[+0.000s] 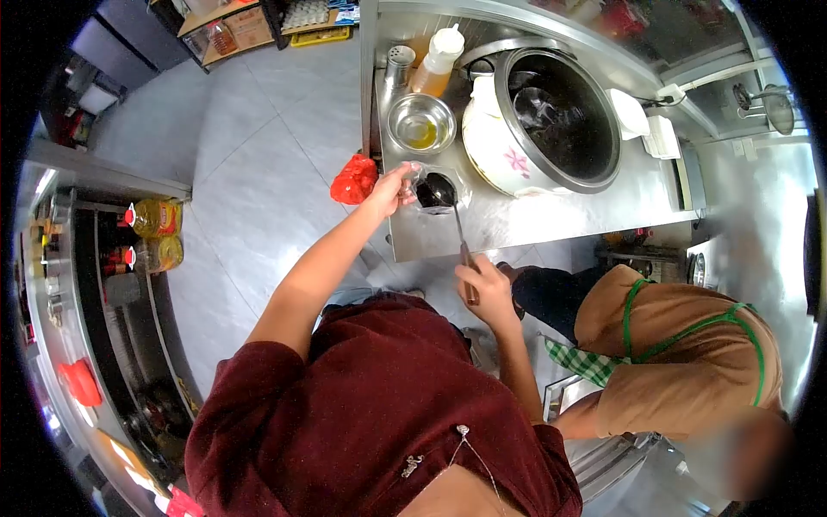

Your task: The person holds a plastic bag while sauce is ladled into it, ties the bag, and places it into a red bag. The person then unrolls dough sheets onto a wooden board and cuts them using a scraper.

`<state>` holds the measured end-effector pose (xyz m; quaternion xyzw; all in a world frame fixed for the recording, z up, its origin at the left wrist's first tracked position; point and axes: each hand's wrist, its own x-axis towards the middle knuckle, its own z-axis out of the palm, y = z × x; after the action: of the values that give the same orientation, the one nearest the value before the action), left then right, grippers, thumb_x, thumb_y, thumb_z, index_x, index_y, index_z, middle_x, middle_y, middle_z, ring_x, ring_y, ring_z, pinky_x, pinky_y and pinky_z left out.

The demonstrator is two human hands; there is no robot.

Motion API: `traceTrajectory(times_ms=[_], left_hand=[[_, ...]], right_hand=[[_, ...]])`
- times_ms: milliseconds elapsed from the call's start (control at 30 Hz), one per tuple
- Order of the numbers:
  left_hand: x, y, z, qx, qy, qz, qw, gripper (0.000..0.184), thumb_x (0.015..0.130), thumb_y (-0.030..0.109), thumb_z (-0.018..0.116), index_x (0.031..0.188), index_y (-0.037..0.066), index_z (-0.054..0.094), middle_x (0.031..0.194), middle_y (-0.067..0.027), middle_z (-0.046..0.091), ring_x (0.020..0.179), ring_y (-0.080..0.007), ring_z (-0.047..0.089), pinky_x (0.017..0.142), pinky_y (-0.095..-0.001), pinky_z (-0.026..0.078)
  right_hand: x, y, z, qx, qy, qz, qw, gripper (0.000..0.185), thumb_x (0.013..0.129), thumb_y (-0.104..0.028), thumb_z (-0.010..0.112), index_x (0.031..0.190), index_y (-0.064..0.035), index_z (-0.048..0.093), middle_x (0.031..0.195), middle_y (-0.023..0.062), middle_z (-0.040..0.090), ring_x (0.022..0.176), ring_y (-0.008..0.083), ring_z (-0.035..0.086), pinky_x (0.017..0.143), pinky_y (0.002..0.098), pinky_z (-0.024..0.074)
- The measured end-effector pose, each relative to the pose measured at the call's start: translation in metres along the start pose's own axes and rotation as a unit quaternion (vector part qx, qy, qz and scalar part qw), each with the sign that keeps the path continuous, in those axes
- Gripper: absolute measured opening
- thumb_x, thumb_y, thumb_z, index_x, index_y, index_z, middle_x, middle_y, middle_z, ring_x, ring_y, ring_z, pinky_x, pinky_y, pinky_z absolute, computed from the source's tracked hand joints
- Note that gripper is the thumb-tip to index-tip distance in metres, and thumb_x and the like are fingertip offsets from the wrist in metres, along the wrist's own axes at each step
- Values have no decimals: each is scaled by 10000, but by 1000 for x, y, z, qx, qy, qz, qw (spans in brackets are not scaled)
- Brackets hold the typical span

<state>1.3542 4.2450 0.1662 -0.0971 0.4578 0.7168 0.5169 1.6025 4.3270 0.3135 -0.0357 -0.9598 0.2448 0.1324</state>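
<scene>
Grey tiled floor (233, 185), glossy; steel counter (517, 220); dark-framed shelf unit (207, 16) upper left.

A steel counter (534, 222) carries a large white pot (484, 142), metal bowl (403, 127), bottle (436, 65) and shaker (398, 71).

no text, brand or number can be read here. the upper yellow oil bottle (158, 219) on the left-hand shelving (122, 340) bears a reddish label, its print too small to make out; the lower yellow bottle (164, 255) shows nothing legible either. on the far shelf at the top, the blue-and-white packets (348, 16) carry markings too small and blurred to decipher.
</scene>
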Motion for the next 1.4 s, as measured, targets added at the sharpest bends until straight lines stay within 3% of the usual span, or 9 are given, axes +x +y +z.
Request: traceTrajectory(times_ms=[167, 267, 400, 467, 600, 800, 967, 1133, 1400], left_hand=[[1, -2, 1, 2, -4, 4, 1000, 289, 915, 363, 434, 1066, 159, 571, 564, 39, 305, 501, -97, 359, 474, -253, 402], [0, -1, 5, 5, -3, -3, 1000, 294, 918, 358, 427, 1071, 148, 563, 566, 41, 312, 499, -97, 354, 484, -254, 388], [-4, -2, 10, 3, -6, 0, 1000, 303, 920, 353, 421, 1090, 137, 549, 595, 38, 321, 508, -102, 333, 478, -252, 336], [-2, -2, 8, 4, -9, -10, 1000, 306, 919, 354, 422, 1107, 146, 544, 617, 36, 326, 519, -102, 337, 481, -251, 338], [-9, 2, 16, 9, 45, -25, 999, 282, 908, 347, 441, 1071, 162, 577, 661, 32, 310, 525, -104, 335, 481, -248, 336], [-6, -1, 9, -9, 8, -13, 1000, 292, 920, 326, 428, 1108, 144, 559, 647, 32, 296, 506, -101, 317, 463, -246, 333], [-5, -1, 8, -6, -4, -12, 1000, 299, 929, 328, 408, 1115, 138, 544, 637, 39, 294, 493, -87, 310, 468, -247, 347], [-8, -1, 12, -18, -3, -3, 1000, 312, 931, 316, 406, 1119, 93, 519, 579, 30, 295, 486, -93, 316, 452, -245, 316], [-7, -3, 14, -12, 12, -16, 1000, 306, 928, 326, 406, 1100, 125, 561, 643, 31, 308, 488, -94, 322, 461, -247, 343]], right_hand=[[-10, 13, -23, 325, 162, 151, 919, 117, 750, 57, 572, 850, 0, 593, 812, 45, 561, 646, 110, 562, 538, 227, 440], [-8, 15, -47, 496, 281, 265, 778, 75, 775, 5, 563, 846, -9, 547, 792, 92, 553, 610, 163, 558, 540, 261, 456], [11, 27, -89, 599, 400, 189, 668, 106, 824, -61, 474, 927, -47, 497, 786, 138, 549, 646, 216, 552, 524, 300, 449], [20, 45, -113, 609, 392, 153, 672, 94, 857, -101, 481, 949, -105, 498, 839, 91, 557, 823, 166, 533, 662, 290, 446], [60, 71, -133, 351, 433, 195, 807, 107, 793, -10, 542, 899, -16, 560, 741, 92, 577, 610, 161, 549, 609, 285, 478], [83, 132, -112, 32, 266, 158, 950, 91, 787, 6, 580, 867, -33, 597, 843, 55, 558, 689, 121, 524, 601, 255, 428], [96, 151, -95, 150, 281, 186, 930, 60, 803, -32, 578, 860, -35, 595, 751, 59, 572, 616, 138, 527, 520, 252, 411], [97, 142, -120, 435, 399, 242, 771, 104, 829, -114, 552, 882, -25, 564, 622, 90, 568, 470, 135, 517, 421, 249, 399], [79, 115, -152, 379, 413, 245, 791, 156, 831, -131, 554, 903, 6, 566, 630, 95, 581, 462, 140, 519, 421, 248, 406]])
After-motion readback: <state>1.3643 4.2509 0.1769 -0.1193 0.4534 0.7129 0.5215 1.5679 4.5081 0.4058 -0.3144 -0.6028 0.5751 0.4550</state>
